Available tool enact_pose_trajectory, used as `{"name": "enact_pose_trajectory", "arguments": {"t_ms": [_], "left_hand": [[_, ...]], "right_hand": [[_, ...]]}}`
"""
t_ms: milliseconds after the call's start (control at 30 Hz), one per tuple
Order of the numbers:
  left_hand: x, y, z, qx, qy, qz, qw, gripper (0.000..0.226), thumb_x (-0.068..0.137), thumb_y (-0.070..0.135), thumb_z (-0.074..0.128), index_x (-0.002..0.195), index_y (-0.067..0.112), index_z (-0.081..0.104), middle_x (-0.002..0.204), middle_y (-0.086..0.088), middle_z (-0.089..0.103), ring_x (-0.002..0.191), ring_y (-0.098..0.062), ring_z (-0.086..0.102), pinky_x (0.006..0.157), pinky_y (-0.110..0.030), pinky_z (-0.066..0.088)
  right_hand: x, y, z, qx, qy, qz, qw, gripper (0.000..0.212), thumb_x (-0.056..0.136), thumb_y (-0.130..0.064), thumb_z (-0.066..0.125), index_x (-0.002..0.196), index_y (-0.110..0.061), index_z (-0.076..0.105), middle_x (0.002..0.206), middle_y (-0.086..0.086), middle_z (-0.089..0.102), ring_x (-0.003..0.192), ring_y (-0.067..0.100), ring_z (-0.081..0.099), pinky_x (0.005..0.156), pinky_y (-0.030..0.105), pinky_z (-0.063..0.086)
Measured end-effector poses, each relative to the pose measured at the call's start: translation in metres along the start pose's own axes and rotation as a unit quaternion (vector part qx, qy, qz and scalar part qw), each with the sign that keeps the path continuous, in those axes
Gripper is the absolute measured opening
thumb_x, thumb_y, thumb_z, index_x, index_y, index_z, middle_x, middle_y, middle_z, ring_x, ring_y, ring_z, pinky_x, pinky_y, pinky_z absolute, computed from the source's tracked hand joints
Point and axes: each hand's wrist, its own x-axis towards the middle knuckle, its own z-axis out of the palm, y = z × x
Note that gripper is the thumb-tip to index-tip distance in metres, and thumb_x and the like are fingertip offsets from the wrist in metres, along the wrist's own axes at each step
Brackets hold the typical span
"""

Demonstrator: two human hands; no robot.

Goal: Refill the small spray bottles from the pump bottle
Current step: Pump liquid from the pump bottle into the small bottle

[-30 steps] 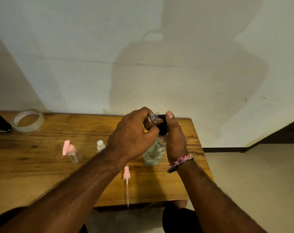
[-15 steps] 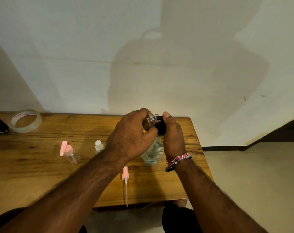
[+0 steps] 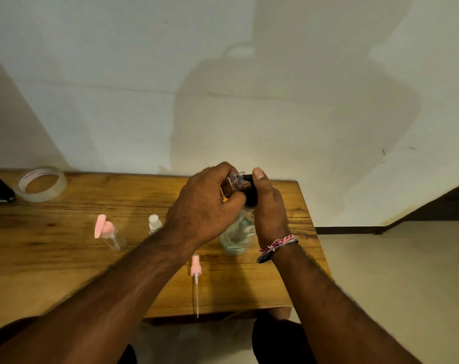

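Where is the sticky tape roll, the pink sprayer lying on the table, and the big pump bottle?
Tape roll (image 3: 63, 186), head view, on its clear outer wall at the right.
Pink sprayer (image 3: 196, 269), head view, on its pink head.
Pump bottle (image 3: 237, 236), head view, on its clear body between the wrists.

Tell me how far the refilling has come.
Done: one sprayer is off and lies on the table. In hand: the left hand holds an open vial at the pump bottle, right hand on its pump. Left: two small bottles wait.
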Motion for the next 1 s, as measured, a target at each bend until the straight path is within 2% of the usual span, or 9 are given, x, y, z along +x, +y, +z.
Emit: {"name": "enact_pose_trajectory", "arguments": {"t_ms": [133,200,367,500,567,633,700,767,1000], "left_hand": [[-0.001,-0.002,0.001,0.007,-0.004,-0.003,1.000,0.016,0.090,0.031,0.069,0.104,0.030,0.063,0.090,0.011,0.065,0.084,-0.012,0.061,0.069,-0.034,0.053],[-0.001,-0.002,0.002,0.008,-0.007,-0.005,1.000,0.015,0.090,0.031,0.069,0.104,0.030,0.063,0.090,0.011,0.065,0.084,-0.011,0.061,0.069,-0.035,0.054],[0.000,-0.002,0.001,0.002,-0.001,-0.003,1.000,0.014,0.091,0.030,0.069,0.103,0.029,0.062,0.089,0.010,0.064,0.083,-0.013,0.061,0.068,-0.037,0.054],[0.001,0.001,0.001,-0.001,0.004,0.002,1.000,0.016,0.091,0.029,0.070,0.105,0.029,0.063,0.091,0.010,0.065,0.084,-0.012,0.061,0.067,-0.031,0.050],[0.001,0.001,0.001,0.000,0.005,0.003,1.000,0.016,0.091,0.029,0.070,0.105,0.029,0.062,0.091,0.010,0.064,0.084,-0.011,0.060,0.067,-0.030,0.048],[0.001,0.001,-0.001,0.000,0.009,0.005,1.000,0.015,0.090,0.029,0.070,0.103,0.030,0.062,0.090,0.011,0.064,0.084,-0.012,0.061,0.068,-0.032,0.050],[0.001,0.002,-0.003,0.001,0.010,0.009,1.000,0.014,0.089,0.028,0.070,0.101,0.031,0.063,0.089,0.011,0.064,0.085,-0.012,0.061,0.069,-0.033,0.052],[0.001,0.003,-0.004,0.005,0.009,0.014,1.000,0.014,0.089,0.028,0.070,0.099,0.031,0.063,0.088,0.011,0.064,0.084,-0.012,0.060,0.069,-0.033,0.051],[0.002,0.001,-0.005,0.026,0.003,0.026,0.999,0.014,0.088,0.029,0.069,0.100,0.031,0.062,0.087,0.011,0.062,0.084,-0.013,0.057,0.069,-0.034,0.050]], "right_hand": [[0.003,0.004,-0.002,0.021,0.022,0.003,1.000,0.056,0.107,-0.028,0.048,0.060,-0.031,0.077,0.064,-0.014,0.072,0.064,-0.006,0.066,0.061,0.011,0.050],[0.006,0.009,-0.003,0.019,0.038,0.001,0.999,0.054,0.107,-0.024,0.050,0.058,-0.023,0.072,0.059,-0.015,0.069,0.060,-0.006,0.063,0.058,0.011,0.049],[0.003,0.007,-0.001,0.006,0.017,-0.011,1.000,0.044,0.099,-0.047,0.053,0.070,-0.023,0.075,0.071,-0.004,0.074,0.072,0.002,0.068,0.064,0.015,0.053],[0.000,0.002,-0.005,0.017,-0.012,0.004,1.000,0.041,0.107,-0.033,0.044,0.079,-0.025,0.073,0.069,-0.013,0.075,0.071,-0.006,0.069,0.063,0.009,0.049],[-0.001,0.000,-0.006,0.010,-0.027,0.010,1.000,0.041,0.104,-0.041,0.043,0.081,-0.026,0.074,0.072,-0.013,0.076,0.074,-0.006,0.069,0.066,0.009,0.050],[-0.002,-0.002,-0.007,0.004,-0.037,0.022,0.999,0.045,0.100,-0.056,0.046,0.084,-0.028,0.078,0.084,-0.010,0.078,0.086,-0.002,0.071,0.078,0.018,0.054],[0.000,0.000,-0.008,0.008,-0.049,0.033,0.998,0.049,0.095,-0.068,0.048,0.095,-0.032,0.081,0.101,0.001,0.079,0.105,0.013,0.072,0.098,0.040,0.054],[0.000,0.002,-0.011,0.028,-0.071,0.040,0.996,0.063,0.083,-0.082,0.053,0.106,-0.029,0.080,0.112,0.010,0.077,0.116,0.026,0.069,0.109,0.057,0.046],[0.002,0.003,-0.012,0.042,-0.069,0.076,0.994,0.077,0.071,-0.086,0.062,0.112,-0.022,0.078,0.115,0.014,0.075,0.119,0.034,0.066,0.109,0.064,0.043]]}}
